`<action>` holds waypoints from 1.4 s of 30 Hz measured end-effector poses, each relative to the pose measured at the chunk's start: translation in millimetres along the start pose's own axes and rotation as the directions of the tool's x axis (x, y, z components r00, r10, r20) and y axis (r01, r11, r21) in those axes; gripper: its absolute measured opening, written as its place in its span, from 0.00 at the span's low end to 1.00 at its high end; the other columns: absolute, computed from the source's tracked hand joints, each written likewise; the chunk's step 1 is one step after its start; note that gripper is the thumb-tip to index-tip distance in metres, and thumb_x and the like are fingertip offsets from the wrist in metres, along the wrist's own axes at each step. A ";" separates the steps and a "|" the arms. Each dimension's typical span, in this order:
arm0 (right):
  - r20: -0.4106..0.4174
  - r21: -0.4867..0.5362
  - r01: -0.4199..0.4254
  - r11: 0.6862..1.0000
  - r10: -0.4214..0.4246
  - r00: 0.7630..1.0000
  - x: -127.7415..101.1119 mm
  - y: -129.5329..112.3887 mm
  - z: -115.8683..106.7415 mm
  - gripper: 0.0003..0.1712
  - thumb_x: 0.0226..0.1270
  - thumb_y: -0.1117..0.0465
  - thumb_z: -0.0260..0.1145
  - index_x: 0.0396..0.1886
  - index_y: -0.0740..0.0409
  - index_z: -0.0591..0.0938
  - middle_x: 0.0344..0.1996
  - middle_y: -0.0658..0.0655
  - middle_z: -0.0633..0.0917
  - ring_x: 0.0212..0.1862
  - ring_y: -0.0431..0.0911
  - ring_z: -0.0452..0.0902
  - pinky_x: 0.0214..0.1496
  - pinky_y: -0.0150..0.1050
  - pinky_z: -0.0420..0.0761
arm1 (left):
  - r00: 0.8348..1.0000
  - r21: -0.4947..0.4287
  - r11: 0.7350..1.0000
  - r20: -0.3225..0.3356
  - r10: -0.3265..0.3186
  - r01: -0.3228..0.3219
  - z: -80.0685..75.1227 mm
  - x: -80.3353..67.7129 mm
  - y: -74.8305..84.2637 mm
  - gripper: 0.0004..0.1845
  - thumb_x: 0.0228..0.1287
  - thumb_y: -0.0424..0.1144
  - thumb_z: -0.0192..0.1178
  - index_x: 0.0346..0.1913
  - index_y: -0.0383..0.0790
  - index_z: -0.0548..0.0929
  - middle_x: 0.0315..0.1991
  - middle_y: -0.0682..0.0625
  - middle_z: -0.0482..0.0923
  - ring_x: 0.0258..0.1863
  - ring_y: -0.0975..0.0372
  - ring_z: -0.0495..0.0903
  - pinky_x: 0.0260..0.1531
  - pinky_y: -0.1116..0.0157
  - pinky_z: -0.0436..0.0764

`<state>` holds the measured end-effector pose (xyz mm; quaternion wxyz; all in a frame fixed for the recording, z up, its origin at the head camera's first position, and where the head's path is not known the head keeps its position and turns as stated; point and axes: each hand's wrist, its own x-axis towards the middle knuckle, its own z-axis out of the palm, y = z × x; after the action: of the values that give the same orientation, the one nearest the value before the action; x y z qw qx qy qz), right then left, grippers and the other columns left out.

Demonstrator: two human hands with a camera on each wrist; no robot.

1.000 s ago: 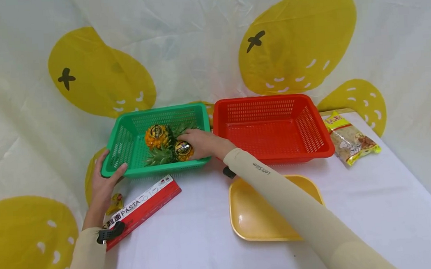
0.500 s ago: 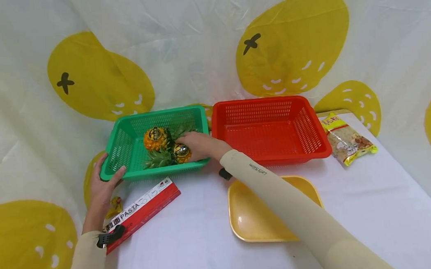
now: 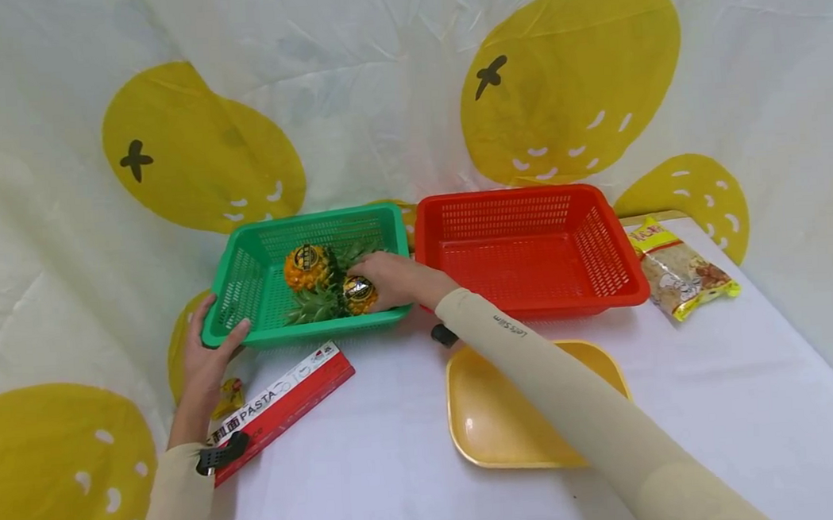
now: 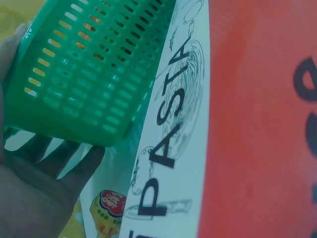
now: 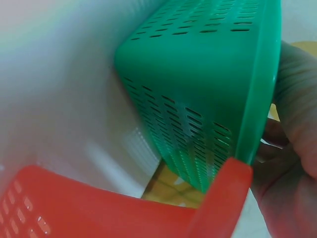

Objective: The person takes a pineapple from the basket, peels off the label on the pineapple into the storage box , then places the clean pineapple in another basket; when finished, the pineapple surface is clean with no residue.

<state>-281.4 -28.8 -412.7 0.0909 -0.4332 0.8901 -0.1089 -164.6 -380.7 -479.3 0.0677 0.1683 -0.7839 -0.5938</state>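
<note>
Left hand (image 3: 208,356) gripping green basket (image 3: 246,290) corner, steadying it; right hand (image 3: 396,281) curled round 1 of 2 pineapples (image 3: 358,294) inside.

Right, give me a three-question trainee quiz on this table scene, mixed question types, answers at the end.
1. True or false: the red basket holds two pineapples.
2. Multiple choice: the left hand grips which part of the green basket? A) its near left corner B) its far rim C) its floor
3. Fill in: the right hand reaches into the green basket and holds a ____.

Key:
1. False: both pineapples lie in the green basket; nothing shows in the red one.
2. A
3. pineapple, the nearer of the two.
</note>
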 end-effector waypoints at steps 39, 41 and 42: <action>-0.034 0.099 0.070 0.993 -0.067 0.997 -11.6 7.4 -28.5 0.40 0.63 0.50 0.79 0.72 0.59 0.78 0.59 0.58 0.79 0.58 0.49 0.72 0.57 0.39 0.79 | 1.000 -0.101 0.995 -0.018 -0.004 0.002 3.2 -0.7 0.8 0.46 0.69 0.50 0.73 0.83 0.73 0.58 0.77 0.46 0.60 0.68 0.54 0.64 0.49 0.79 0.77; -0.043 0.109 0.077 0.991 -0.072 0.996 -13.7 8.0 -30.5 0.40 0.62 0.50 0.78 0.71 0.59 0.78 0.60 0.58 0.78 0.59 0.50 0.72 0.58 0.40 0.79 | 1.000 -0.095 0.995 -0.018 0.003 -0.005 3.2 0.4 0.1 0.46 0.68 0.50 0.74 0.82 0.73 0.58 0.77 0.46 0.60 0.68 0.54 0.64 0.49 0.79 0.76; -0.049 0.114 0.080 0.990 -0.075 0.996 -14.9 8.3 -31.8 0.40 0.62 0.50 0.78 0.71 0.59 0.78 0.60 0.58 0.78 0.59 0.50 0.72 0.58 0.40 0.79 | 1.000 -0.095 0.995 -0.016 0.006 -0.007 3.1 1.0 -0.2 0.46 0.68 0.50 0.74 0.82 0.73 0.58 0.78 0.46 0.60 0.68 0.54 0.64 0.48 0.79 0.76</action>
<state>-286.8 -8.4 -383.4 0.0915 -0.4588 0.8666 -0.1736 -166.5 -378.3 -480.5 0.0839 0.1671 -0.7547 -0.6289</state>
